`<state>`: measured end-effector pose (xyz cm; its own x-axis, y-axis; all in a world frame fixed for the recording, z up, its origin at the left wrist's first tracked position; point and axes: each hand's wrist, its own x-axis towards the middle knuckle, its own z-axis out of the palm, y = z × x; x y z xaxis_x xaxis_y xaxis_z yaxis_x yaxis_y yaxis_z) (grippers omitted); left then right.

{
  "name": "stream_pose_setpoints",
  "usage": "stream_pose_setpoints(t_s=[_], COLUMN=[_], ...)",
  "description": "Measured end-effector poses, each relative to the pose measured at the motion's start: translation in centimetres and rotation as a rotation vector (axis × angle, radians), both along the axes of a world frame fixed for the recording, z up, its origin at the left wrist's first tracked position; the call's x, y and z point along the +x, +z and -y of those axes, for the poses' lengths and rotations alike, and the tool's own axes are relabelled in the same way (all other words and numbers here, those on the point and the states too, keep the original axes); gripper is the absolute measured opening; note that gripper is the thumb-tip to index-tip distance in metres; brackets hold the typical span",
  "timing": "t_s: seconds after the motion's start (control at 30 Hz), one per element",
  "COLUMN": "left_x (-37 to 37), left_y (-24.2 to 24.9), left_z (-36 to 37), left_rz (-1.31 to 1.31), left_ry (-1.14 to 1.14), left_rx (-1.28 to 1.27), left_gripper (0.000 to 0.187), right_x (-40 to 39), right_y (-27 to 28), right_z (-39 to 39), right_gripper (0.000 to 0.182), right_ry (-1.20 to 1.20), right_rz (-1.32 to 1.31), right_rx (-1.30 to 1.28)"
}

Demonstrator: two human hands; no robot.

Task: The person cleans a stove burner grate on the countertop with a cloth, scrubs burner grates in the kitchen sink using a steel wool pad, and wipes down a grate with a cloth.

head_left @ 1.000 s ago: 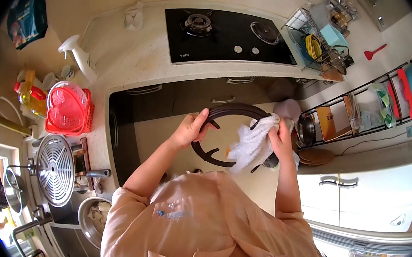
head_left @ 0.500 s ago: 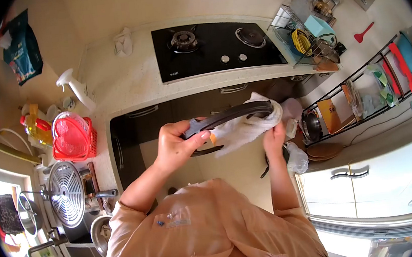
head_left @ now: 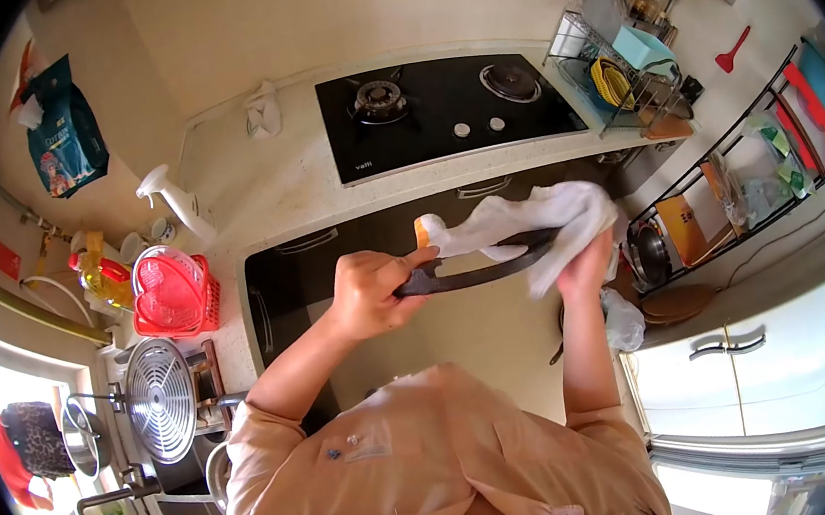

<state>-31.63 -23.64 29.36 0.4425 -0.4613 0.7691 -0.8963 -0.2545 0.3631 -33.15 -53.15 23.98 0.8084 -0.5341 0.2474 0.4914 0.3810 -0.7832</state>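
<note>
My left hand [head_left: 372,292] is closed round one end of a dark curved piece [head_left: 480,276], which looks like a ring or rim held in front of my chest. At its right side, a white cloth [head_left: 569,216] is draped over the dark piece, and my right hand [head_left: 586,264] grips the cloth against it. The fingertips of that hand are hidden behind the fabric. An orange-edged corner of the cloth rests by my left thumb.
Beyond my hands lies a black gas stove [head_left: 448,113] on the counter [head_left: 243,180]. A red basket [head_left: 197,295], a white spray bottle [head_left: 176,204] and a round steel rack [head_left: 161,400] are at the left. A dish rack [head_left: 614,70] and a wall rack [head_left: 715,170] occupy the right.
The dark piece has tilted, its right end now lower. The cloth has swung up and spread along its far side. My left hand has moved slightly right, and the camera view has shifted.
</note>
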Motion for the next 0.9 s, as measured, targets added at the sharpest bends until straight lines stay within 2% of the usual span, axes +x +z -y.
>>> stream_pose_setpoints(t_s=[0.07, 0.1, 0.17, 0.27, 0.3, 0.4, 0.43, 0.53, 0.73, 0.77, 0.87, 0.9], left_x=[0.2, 0.4, -0.3, -1.6, -2.1, -2.1, -1.9, -2.1, -2.3, -2.2, -2.0, -1.8], left_y=[-0.6, -0.7, -0.2, 1.3, 1.4, 1.0, 1.0, 0.3, 0.7, 1.1, 1.2, 0.6], left_z=[-0.3, -0.4, -0.9, -1.0, -1.0, -0.7, -0.7, -0.7, 0.4, 0.7, 1.8, 2.7], left_rz=[0.094, 0.205, 0.349, 0.525, 0.585, 0.650, 0.642, 0.657, 0.731, 0.745, 0.649, 0.624], left_ry=[-0.034, -0.090, -0.160, -0.218, -0.200, -0.225, -0.240, -0.260, -0.257, -0.250, -0.281, -0.266], left_rx=[-0.008, -0.071, -0.011, 0.044, 0.052, 0.044, 0.065, 0.110, 0.134, 0.151, 0.349, 0.389], left_gripper=[0.040, 0.037, 0.034, 0.027, 0.027, 0.029, 0.029, 0.028, 0.028, 0.028, 0.030, 0.033], right_x=[1.6, 2.5, 5.4, 8.1, 8.2, 9.1, 10.0, 10.2, 13.0, 12.1, 7.9, 6.3], right_y=[1.9, -0.8, -4.9, -5.3, -5.4, -4.0, -5.2, -0.6, 3.2, 5.2, 10.4, 12.1], right_z=[2.2, 4.9, 9.6, 12.6, 12.4, 12.1, 14.2, 13.6, 15.7, 14.2, 6.9, 3.1], right_gripper=[0.035, 0.033, 0.034, 0.038, 0.040, 0.041, 0.042, 0.041, 0.035, 0.034, 0.034, 0.035], right_ry=[0.062, 0.110, 0.108, 0.151, 0.116, -0.050, 0.047, -0.038, -0.157, -0.095, 0.461, 0.342], right_rz=[-0.105, 0.002, -0.105, -0.400, -0.378, -0.463, -0.366, -0.286, -0.199, -0.105, 0.105, 0.036], right_rx=[0.386, 0.124, 0.164, 0.266, 0.208, 0.283, 0.239, 0.128, 0.155, 0.093, -0.001, -0.002])
